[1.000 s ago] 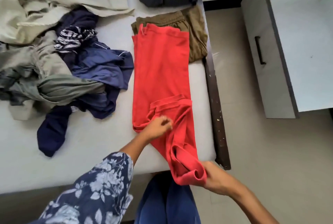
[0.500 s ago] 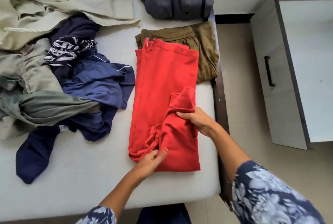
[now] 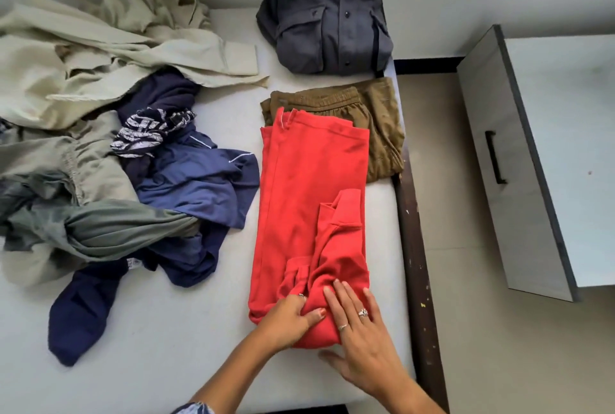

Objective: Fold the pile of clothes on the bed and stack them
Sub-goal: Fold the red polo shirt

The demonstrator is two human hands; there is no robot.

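Left side of the frame is the heap of unfolded clothes (beige, grey-green, navy stuff all tangled) on the white bed. Centre-right is the long red knit garment, folded into a narrow strip, top end overlapping the folded olive-brown shorts, with a folded dark grey button-up shirt above those at the top of the frame. At the strip's bottom end the left hand has its thumb and fingers bunched into a fold of the red cloth, pinching it, while the right hand lies flat on it, fingers straight, pressing. The fabric looks soft, light and floppy, so I reckon it won't hold a crease alone; best grabbed at both bottom corners and carried up to the far hem. Versus half a second back: the right hand has come down from the sleeve near the middle to the bottom end, and the sleeve now lies tucked on top.
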